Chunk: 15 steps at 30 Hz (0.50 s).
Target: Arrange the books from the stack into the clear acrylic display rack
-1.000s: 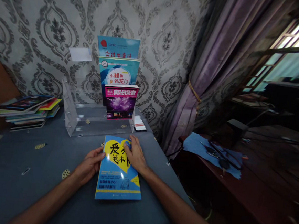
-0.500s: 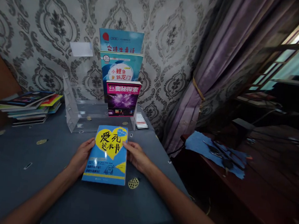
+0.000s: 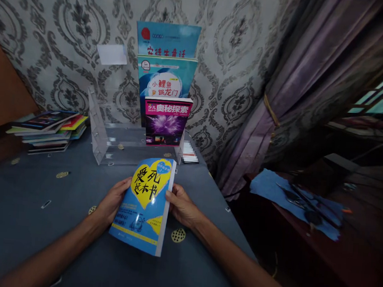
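Note:
I hold a blue book with a yellow heart on its cover (image 3: pixel 145 204) between both hands, lifted and tilted above the grey tablecloth (image 3: pixel 23 218). My left hand (image 3: pixel 112 203) grips its left edge and my right hand (image 3: pixel 181 207) grips its right edge by the spine. Just beyond it stands a clear acrylic tiered rack (image 3: pixel 112 141) against the wall. The rack's right side holds three upright books: a purple one (image 3: pixel 166 121) in front, a teal one (image 3: pixel 165 81) behind it, and a blue one (image 3: pixel 166 39) at the back.
A stack of flat books (image 3: pixel 51 128) lies at the table's far left. A small white object (image 3: pixel 190 153) sits right of the rack. Purple curtains (image 3: pixel 298 90) hang at right, above a dark wooden surface with a blue cloth and tools (image 3: pixel 296 198).
The book lay flat under my hands a second ago. Both hands have taken its side edges and raised it off the cloth, tilting its top toward the rack.

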Tool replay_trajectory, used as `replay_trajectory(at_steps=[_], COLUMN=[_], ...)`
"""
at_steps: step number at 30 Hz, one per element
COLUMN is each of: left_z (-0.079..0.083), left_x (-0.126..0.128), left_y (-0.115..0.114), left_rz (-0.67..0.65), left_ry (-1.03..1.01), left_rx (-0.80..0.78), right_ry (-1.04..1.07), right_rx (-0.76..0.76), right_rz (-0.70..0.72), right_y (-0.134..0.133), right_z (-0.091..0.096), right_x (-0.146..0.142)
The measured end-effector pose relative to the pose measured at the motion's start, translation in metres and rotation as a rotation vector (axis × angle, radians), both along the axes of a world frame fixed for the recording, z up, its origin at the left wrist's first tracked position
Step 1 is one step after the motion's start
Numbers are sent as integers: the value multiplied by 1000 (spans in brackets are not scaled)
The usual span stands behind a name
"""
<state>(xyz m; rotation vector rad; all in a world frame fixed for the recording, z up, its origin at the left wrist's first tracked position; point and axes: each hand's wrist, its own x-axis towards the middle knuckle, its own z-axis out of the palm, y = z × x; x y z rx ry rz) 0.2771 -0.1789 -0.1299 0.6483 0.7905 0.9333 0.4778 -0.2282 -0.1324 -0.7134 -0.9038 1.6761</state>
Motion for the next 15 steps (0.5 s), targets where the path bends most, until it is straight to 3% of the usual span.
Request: replay_trajectory(at_steps=[9,15], left_z=[12,7], left_x=[4,3], left_y=[1,2], left_rz=[204,217], left_ry=[57,60], left_rx=[-46,47], right_ry=[7,-27], right_rx=[-71,-75], right_rz=[-54,-50], right_y=[8,7], right_z=[-1,2], right_x=[-3,-3])
